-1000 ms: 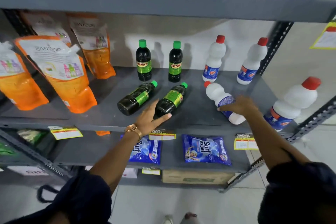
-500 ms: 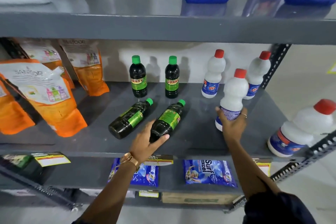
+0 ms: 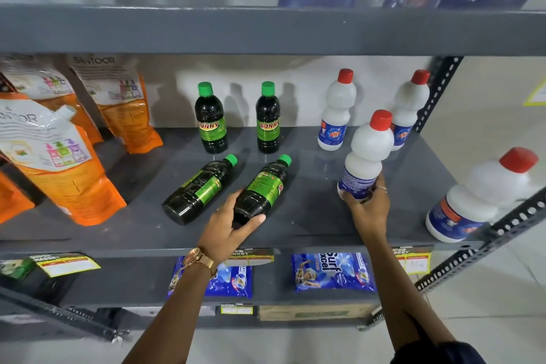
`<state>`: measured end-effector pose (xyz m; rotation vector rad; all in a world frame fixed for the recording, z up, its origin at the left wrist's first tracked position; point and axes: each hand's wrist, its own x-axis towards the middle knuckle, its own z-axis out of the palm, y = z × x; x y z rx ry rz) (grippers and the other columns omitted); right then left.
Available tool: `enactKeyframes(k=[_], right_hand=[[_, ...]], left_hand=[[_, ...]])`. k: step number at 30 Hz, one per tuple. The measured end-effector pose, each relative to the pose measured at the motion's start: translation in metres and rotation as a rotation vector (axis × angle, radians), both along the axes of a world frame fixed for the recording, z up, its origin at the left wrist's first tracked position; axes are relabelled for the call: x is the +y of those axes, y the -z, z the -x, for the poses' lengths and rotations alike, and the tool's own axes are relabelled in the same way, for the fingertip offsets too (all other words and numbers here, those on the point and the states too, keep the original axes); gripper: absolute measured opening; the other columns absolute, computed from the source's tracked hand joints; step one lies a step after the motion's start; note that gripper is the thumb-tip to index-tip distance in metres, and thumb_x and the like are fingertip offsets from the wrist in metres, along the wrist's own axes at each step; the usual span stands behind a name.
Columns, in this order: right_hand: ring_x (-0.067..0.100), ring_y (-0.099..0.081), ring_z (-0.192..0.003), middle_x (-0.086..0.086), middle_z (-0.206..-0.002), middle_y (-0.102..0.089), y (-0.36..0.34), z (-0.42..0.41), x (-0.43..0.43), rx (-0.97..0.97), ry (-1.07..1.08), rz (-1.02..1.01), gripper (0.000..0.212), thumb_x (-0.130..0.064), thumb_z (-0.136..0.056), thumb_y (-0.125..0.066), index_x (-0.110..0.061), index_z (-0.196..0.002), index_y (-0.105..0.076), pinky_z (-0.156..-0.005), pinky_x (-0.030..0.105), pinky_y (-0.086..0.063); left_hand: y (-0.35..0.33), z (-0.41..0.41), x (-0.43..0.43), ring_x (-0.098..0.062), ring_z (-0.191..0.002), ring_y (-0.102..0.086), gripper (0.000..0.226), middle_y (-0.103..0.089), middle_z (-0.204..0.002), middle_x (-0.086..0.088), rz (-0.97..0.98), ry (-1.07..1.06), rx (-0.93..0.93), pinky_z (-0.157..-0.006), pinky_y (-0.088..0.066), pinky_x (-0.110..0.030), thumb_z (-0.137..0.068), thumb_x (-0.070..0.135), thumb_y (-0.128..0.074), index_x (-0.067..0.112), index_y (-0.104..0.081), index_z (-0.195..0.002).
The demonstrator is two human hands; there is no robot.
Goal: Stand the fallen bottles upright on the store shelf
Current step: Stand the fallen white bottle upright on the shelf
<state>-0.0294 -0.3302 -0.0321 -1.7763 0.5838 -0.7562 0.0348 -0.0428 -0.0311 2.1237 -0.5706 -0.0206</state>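
Fingers: left hand [image 3: 229, 223] wraps its fingers [image 3: 254, 220] round the base of a fallen dark bottle [image 3: 261, 188]; right hand [image 3: 369, 205] grips a white bottle [image 3: 366, 156] low.
Surface: grey metal shelf [image 3: 310, 216] (glossy), pale tiled floor at 4 o'clock.
Dark bottle: lying mid-shelf, green cap toward 1 o'clock.
White bottle: nearly upright, red cap toward 12, tilted slightly.

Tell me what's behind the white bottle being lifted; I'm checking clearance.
Behind the held white bottle, another upright white bottle stands by the wall, its lower left partly covered.
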Motion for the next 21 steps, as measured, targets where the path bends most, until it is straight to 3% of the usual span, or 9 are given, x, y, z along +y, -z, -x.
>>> enactKeyframes(k=[4, 7, 10, 12, 15, 18, 21], right_hand=[[0.026, -0.048, -0.121, 0.01, -0.133, -0.048, -0.003, -0.011, 0.001, 0.069, 0.116, 0.056, 0.092, -0.028, -0.057, -0.09, -0.014, -0.134, -0.04, -0.1, 0.044, -0.047], [0.025, -0.045, -0.124, 0.011, -0.136, -0.045, -0.002, -0.011, 0.002, 0.048, 0.038, 0.12, 0.09, -0.02, -0.064, -0.086, -0.013, -0.138, -0.035, -0.101, 0.04, -0.045], [0.015, -0.051, -0.117, 0.006, -0.138, -0.05, 0.0, -0.002, 0.0, 0.025, -0.034, 0.037, 0.086, -0.008, -0.072, -0.078, -0.015, -0.143, -0.03, -0.097, 0.029, -0.045], [0.014, -0.053, -0.115, 0.005, -0.135, -0.052, 0.0, -0.002, -0.001, 0.018, 0.013, 0.03, 0.095, -0.014, -0.069, -0.082, -0.017, -0.145, -0.025, -0.097, 0.029, -0.045], [0.022, -0.05, -0.119, 0.008, -0.133, -0.049, -0.002, -0.009, 0.002, 0.029, 0.103, 0.042, 0.105, -0.026, -0.057, -0.09, -0.016, -0.142, -0.028, -0.1, 0.036, -0.045], [0.025, -0.044, -0.122, 0.011, -0.134, -0.044, -0.002, -0.01, 0.002, 0.087, 0.122, 0.135, 0.096, -0.035, -0.058, -0.088, -0.012, -0.136, -0.037, -0.101, 0.04, -0.042], [0.019, -0.052, -0.113, 0.01, -0.136, -0.05, 0.001, -0.003, 0.0, 0.067, 0.01, 0.031, 0.081, -0.015, -0.069, -0.082, -0.014, -0.137, -0.038, -0.094, 0.03, -0.046]], left_hand=[[0.001, 0.0, 0.0, -0.007, -0.101, -0.06, 0.074, -0.064, -0.114, 0.006, -0.003, -0.002, 0.01, -0.079, -0.046, -0.021, -0.071, 0.07, -0.055, 0.034, -0.035, -0.133], [0.001, 0.0, 0.0, -0.008, -0.1, -0.061, 0.073, -0.064, -0.113, 0.007, -0.01, -0.015, 0.004, -0.081, -0.05, -0.027, -0.071, 0.07, -0.054, 0.034, -0.035, -0.132], [0.0, 0.002, -0.001, -0.008, -0.099, -0.06, 0.073, -0.063, -0.113, 0.009, -0.024, -0.021, -0.011, -0.077, -0.046, -0.02, -0.071, 0.07, -0.053, 0.032, -0.036, -0.132], [0.0, 0.003, -0.002, -0.007, -0.098, -0.06, 0.073, -0.063, -0.112, 0.009, -0.029, -0.018, -0.018, -0.073, -0.042, -0.014, -0.072, 0.069, -0.053, 0.031, -0.037, -0.132], [-0.002, 0.003, -0.002, -0.007, -0.097, -0.06, 0.071, -0.062, -0.11, 0.011, -0.035, -0.025, -0.025, -0.073, -0.045, -0.018, -0.072, 0.069, -0.053, 0.032, -0.036, -0.131], [-0.003, 0.004, -0.002, -0.007, -0.096, -0.059, 0.071, -0.061, -0.109, 0.013, -0.041, -0.035, -0.024, -0.072, -0.044, -0.018, -0.072, 0.069, -0.052, 0.033, -0.037, -0.131], [-0.002, 0.004, -0.001, -0.009, -0.098, -0.06, 0.071, -0.062, -0.112, 0.009, -0.045, -0.036, -0.017, -0.079, -0.049, -0.031, -0.072, 0.07, -0.052, 0.034, -0.035, -0.131]])
